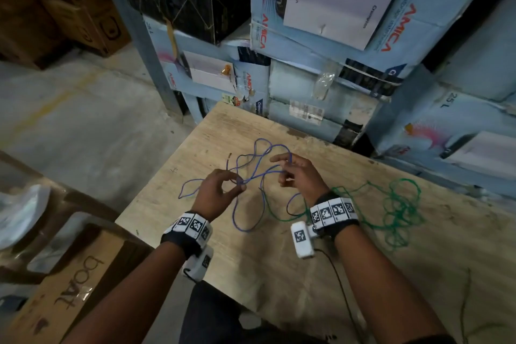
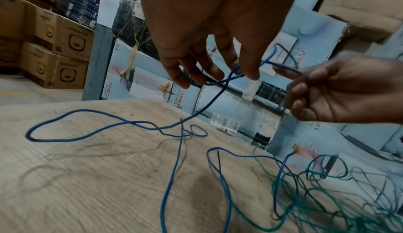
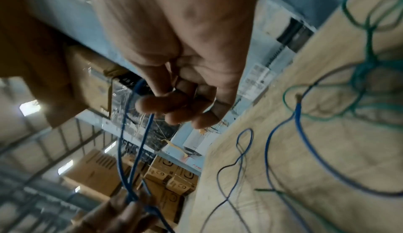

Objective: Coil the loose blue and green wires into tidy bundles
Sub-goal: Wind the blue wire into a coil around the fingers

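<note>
Underneath, wooden table (image 1: 279,260) abuts stacked cartons (image 1: 335,22).

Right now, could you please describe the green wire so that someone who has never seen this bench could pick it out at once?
Start at the wooden table in front of the stacked blue cartons. On its right side, beyond the right hand, lies the green wire in a loose tangle of loops. Unlike the blue wire, which both hands hold up, it is green and no hand holds it.
</note>
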`<action>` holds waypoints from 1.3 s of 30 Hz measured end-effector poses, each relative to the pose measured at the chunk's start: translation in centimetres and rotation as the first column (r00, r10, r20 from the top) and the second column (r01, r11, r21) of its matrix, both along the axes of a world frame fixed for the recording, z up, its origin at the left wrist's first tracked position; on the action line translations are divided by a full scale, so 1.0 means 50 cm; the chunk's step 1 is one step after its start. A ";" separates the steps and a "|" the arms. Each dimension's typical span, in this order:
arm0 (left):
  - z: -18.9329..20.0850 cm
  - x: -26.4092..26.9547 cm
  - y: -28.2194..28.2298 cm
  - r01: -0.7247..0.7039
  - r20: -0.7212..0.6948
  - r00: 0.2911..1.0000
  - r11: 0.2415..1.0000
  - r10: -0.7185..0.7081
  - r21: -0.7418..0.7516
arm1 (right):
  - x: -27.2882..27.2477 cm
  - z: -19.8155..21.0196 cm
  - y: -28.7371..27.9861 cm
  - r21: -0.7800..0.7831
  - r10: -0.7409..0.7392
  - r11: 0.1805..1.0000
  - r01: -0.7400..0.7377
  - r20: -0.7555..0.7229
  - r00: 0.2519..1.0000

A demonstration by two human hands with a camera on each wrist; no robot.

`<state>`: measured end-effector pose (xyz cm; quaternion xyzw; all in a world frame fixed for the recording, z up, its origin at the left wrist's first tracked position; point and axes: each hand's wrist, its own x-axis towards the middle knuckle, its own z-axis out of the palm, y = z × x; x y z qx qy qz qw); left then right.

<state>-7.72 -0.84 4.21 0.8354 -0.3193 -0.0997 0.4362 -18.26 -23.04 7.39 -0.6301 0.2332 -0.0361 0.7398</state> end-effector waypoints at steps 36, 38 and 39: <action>0.205 -0.142 -0.092 0.138 -0.857 0.474 0.979 -0.199 -0.151 | -0.173 0.075 -0.042 -0.681 0.048 0.729 -0.073 -0.056 0.997; 0.221 -0.149 -0.106 0.131 -0.876 0.411 0.967 -0.254 -0.219 | -0.177 0.104 -0.029 -0.627 0.139 0.776 -0.072 0.059 0.989; 0.227 -0.155 -0.112 0.143 -0.879 0.376 0.956 -0.293 -0.257 | -0.177 0.116 -0.019 -0.577 0.191 0.809 -0.110 0.082 0.978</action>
